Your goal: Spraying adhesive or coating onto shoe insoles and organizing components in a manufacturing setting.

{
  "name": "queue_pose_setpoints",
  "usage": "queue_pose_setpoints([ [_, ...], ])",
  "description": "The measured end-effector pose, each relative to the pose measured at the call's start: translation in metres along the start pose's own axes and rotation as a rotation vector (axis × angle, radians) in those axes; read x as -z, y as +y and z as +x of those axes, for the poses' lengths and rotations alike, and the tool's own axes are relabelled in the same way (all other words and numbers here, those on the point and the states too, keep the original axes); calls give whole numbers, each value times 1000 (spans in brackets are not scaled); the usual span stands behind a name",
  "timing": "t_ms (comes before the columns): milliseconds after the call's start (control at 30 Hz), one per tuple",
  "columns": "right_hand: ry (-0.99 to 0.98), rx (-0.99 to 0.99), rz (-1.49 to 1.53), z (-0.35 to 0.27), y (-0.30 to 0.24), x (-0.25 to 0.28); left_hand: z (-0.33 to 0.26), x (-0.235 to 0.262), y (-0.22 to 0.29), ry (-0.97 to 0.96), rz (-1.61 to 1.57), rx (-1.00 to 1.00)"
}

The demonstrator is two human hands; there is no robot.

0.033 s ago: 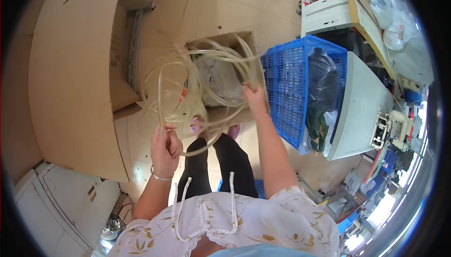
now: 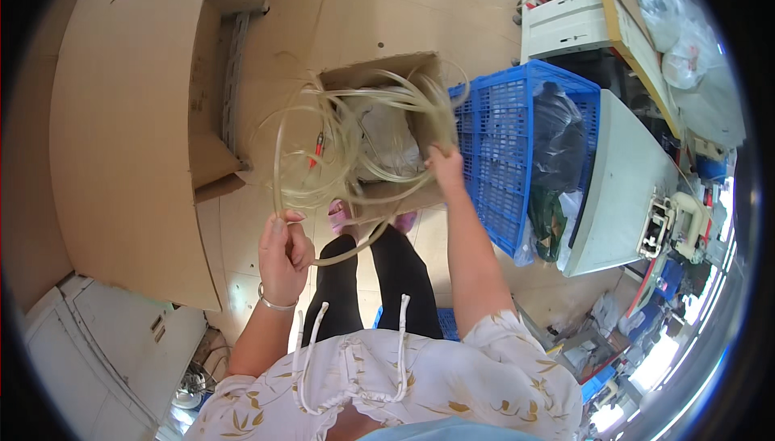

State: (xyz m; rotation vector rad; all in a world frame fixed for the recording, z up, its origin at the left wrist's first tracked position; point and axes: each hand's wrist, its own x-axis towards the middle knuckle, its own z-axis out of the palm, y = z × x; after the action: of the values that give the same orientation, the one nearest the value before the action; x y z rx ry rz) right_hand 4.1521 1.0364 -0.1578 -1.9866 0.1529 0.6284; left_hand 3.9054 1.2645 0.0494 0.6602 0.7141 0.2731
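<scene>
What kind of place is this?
Probably a small garment or sewing workshop: an industrial sewing machine sits on a work table, a blue plastic crate and large cardboard sheets stand on the floor, and both hands hold a coil of clear tubing.

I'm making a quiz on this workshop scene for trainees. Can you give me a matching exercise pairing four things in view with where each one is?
Things:
1. left hand
2. right hand
3. blue crate
4. cardboard box

Places:
A. on the floor, to the person's right of the cardboard box
B. raised by the crate's near side, gripping the far end of the tubing loops
C. on the floor behind the loops, open at the top
D. low by the knees, closed on the near end of the loops

Pairs: 1-D, 2-B, 3-A, 4-C
</scene>
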Motion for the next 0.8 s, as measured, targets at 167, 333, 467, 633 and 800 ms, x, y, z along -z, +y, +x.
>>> queue_pose_setpoints([
  [167,345,256,-1004,6,38,-16,-8,5,-14,-38,60,-32],
  [333,-147,616,-291,-52,-59,-62,-1,-41,-46,-228,284,-31],
  [467,-653,77,551,-72,-145,-33,4,-73,-70,-334,767,-100],
  [633,-799,-221,311,-54,-215,14,-1,-90,-116,-652,1051,-70],
  [800,-954,181,414,-78,-263,85,80,-33,-122,192,113,294],
])
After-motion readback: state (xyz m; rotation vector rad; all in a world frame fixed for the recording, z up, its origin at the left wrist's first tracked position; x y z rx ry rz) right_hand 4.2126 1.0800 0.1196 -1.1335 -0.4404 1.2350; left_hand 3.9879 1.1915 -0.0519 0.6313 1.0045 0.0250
